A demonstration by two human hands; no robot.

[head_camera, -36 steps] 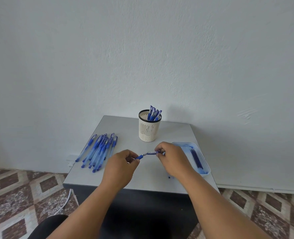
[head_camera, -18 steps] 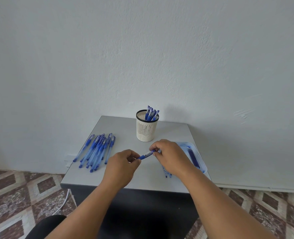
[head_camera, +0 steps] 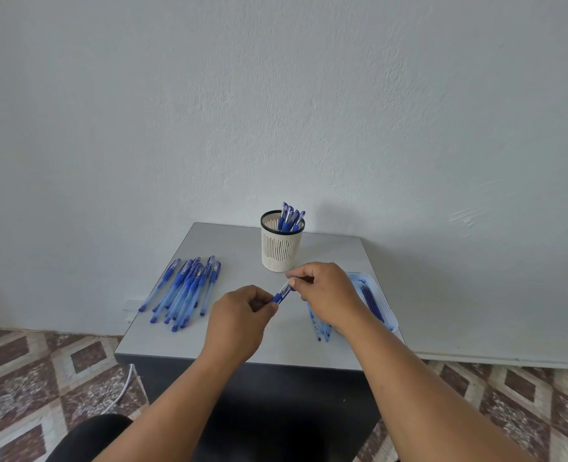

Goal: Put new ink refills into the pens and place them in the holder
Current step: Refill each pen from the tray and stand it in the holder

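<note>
Here the pen (head_camera: 283,291) hangs above the table (head_camera: 242,248), its long axis slanting from the left hand (head_camera: 239,320), pinching the lower end, up to the right hand (head_camera: 329,295), pinching the upper end nearer the holder (head_camera: 281,250).

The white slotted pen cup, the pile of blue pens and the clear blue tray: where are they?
White slotted pen cup (head_camera: 281,251): head view, slotted side wall.
Pile of blue pens (head_camera: 184,290): head view, middle of barrels.
Clear blue plastic tray (head_camera: 388,315): head view, right rim.
</note>
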